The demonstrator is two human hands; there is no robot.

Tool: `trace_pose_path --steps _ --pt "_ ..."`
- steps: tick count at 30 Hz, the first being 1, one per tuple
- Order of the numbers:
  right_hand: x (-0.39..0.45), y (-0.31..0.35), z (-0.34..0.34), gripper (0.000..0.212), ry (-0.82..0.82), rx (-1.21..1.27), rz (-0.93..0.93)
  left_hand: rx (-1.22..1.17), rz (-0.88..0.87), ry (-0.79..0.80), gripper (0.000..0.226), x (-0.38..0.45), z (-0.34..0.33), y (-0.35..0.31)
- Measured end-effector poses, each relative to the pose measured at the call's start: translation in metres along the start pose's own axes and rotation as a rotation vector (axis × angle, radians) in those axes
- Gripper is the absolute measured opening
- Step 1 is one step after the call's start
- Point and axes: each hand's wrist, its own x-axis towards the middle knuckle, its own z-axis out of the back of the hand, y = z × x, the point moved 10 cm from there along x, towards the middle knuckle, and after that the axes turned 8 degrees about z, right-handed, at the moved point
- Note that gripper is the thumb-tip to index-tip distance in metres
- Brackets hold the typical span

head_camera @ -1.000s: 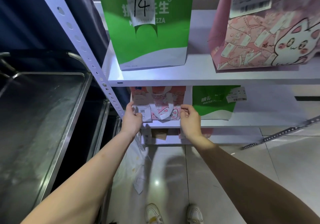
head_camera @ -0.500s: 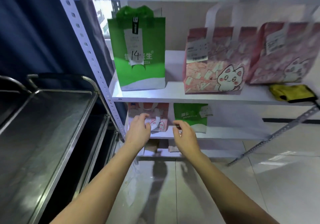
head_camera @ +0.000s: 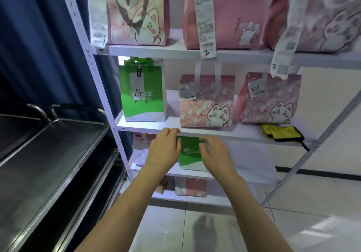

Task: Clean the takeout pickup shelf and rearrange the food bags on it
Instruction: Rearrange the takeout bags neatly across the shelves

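Note:
A white metal shelf unit (head_camera: 244, 134) holds takeout bags. On the middle board stand a green bag marked 14 (head_camera: 142, 93), a pink cat bag (head_camera: 207, 103) and a second pink cat bag (head_camera: 271, 99). A yellow cloth (head_camera: 281, 132) lies at that board's right end. One board lower stand a small pink bag (head_camera: 139, 150) and a small green bag (head_camera: 190, 154). My left hand (head_camera: 164, 150) and my right hand (head_camera: 214, 154) hover in front of the small green bag, fingers loosely curled, holding nothing.
The top board carries three pink bags with long receipts, two marked 2 (head_camera: 205, 17) and 3 (head_camera: 289, 37). More bags (head_camera: 190, 187) sit on the bottom board. A steel cart (head_camera: 48, 154) stands close on the left, a blue curtain behind it. Pale tiled floor lies below.
Both hands have let go of the small pink bag on the lower board and moved right, in front of the small green bag. The view has tilted upward, showing the higher boards.

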Motion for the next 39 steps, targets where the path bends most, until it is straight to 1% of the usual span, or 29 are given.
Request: trace_pose_path --steps 3,6,12,22,26,30,34,39 --pt "-0.005 0.007 0.026 0.025 -0.025 -0.010 0.052 0.023 -0.009 -0.051 0.035 -0.010 0.017 -0.025" --pt "-0.012 0.012 0.049 0.028 -0.054 -0.026 0.087 0.050 -0.014 -0.061 0.036 -0.017 0.025 -0.046" --pt "-0.022 0.000 0.080 0.027 -0.101 -0.012 0.089 0.073 -0.057 -0.085 0.032 -0.030 0.021 -0.080" --pt "-0.033 -0.028 0.108 0.026 -0.170 -0.013 0.074 0.034 -0.081 -0.014 0.037 -0.035 -0.012 -0.110" --pt "-0.022 -0.026 0.100 0.026 -0.158 -0.018 0.091 0.028 -0.064 -0.007 0.036 -0.032 -0.012 -0.101" --pt "-0.001 -0.016 0.085 0.027 -0.151 -0.012 0.122 0.018 -0.016 -0.011 0.034 -0.022 -0.005 -0.078" --pt "0.024 -0.012 0.073 0.025 -0.139 0.030 0.122 -0.002 0.030 -0.003 0.032 0.001 -0.004 -0.055" --pt "0.060 -0.022 0.068 0.025 -0.133 0.049 0.103 -0.097 0.066 0.001 0.030 0.038 -0.022 -0.041"
